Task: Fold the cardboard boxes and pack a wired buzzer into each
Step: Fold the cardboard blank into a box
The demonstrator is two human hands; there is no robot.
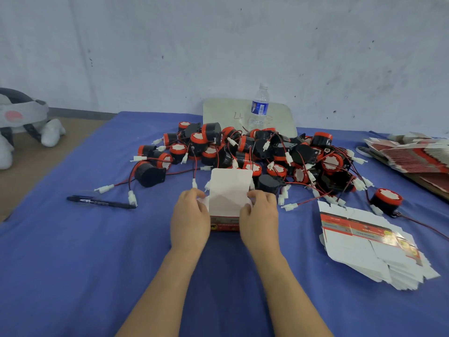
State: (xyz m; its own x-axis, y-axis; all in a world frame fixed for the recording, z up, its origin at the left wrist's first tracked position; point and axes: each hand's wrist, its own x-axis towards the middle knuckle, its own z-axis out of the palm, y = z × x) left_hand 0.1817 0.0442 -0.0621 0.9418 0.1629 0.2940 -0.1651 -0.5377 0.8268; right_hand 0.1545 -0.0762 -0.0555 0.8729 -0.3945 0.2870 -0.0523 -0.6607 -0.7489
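A small red and white cardboard box (228,198) stands on the blue cloth in front of me, its white top flap raised. My left hand (190,218) grips its left side, fingers curled on the left side flap. My right hand (261,215) grips its right side and pinches the right flap. Behind the box lies a heap of several black and red wired buzzers (245,152) with red and black leads and white plugs. One buzzer (386,201) sits apart at the right. I cannot see inside the box.
A stack of flat unfolded boxes (371,244) lies at the right, with more flat boxes (413,154) at the far right edge. A black pen (102,202) lies at the left. A water bottle (258,108) stands on a white board behind the heap. A headset (21,117) rests far left.
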